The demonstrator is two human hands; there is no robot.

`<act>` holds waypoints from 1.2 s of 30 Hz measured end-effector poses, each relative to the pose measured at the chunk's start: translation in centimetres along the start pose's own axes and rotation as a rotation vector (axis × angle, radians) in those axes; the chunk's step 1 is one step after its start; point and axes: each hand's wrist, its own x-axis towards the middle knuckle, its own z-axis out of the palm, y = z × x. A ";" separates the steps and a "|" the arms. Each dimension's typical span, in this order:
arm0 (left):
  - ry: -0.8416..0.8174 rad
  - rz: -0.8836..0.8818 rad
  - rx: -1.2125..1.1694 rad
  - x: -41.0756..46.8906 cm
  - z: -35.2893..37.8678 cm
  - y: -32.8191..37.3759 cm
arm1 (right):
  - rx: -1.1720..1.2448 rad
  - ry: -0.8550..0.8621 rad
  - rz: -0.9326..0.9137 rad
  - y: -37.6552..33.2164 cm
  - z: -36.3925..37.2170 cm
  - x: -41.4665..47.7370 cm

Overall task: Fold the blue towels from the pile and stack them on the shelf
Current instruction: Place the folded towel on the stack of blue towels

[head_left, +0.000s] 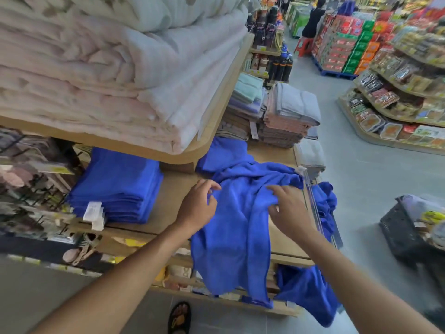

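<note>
An unfolded blue towel (236, 227) lies spread over the wooden shelf (168, 208) and hangs over its front edge. More loose blue towels (322, 206) are bunched at the shelf's right end and droop below it. A neat stack of folded blue towels (118, 186) sits on the shelf at the left. My left hand (197, 206) rests at the towel's left edge, fingers curled on the cloth. My right hand (289, 210) presses on the towel's right side with fingers spread.
An upper shelf (212, 131) loaded with pale quilts overhangs the work area. Grey and pink folded towels (286, 119) are stacked behind. A black basket (404, 227) stands on the floor at right. A person sits far down the aisle by snack displays.
</note>
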 end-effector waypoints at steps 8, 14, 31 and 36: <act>-0.790 -0.695 0.092 -13.5 -0.3 -4.4 | -0.120 -0.144 -0.148 -0.3 5.0 -8.3; -0.393 -0.586 -0.154 -15.0 3.1 -5.5 | -0.174 -0.055 -0.154 -0.2 6.5 -8.8; -0.558 -1.130 -0.983 -23.3 3.4 -3.7 | -0.121 -0.083 -0.306 -1.0 5.1 -13.0; -0.397 -1.224 -1.345 -21.6 2.6 -0.5 | 0.255 -0.400 -0.406 -3.1 5.5 -20.8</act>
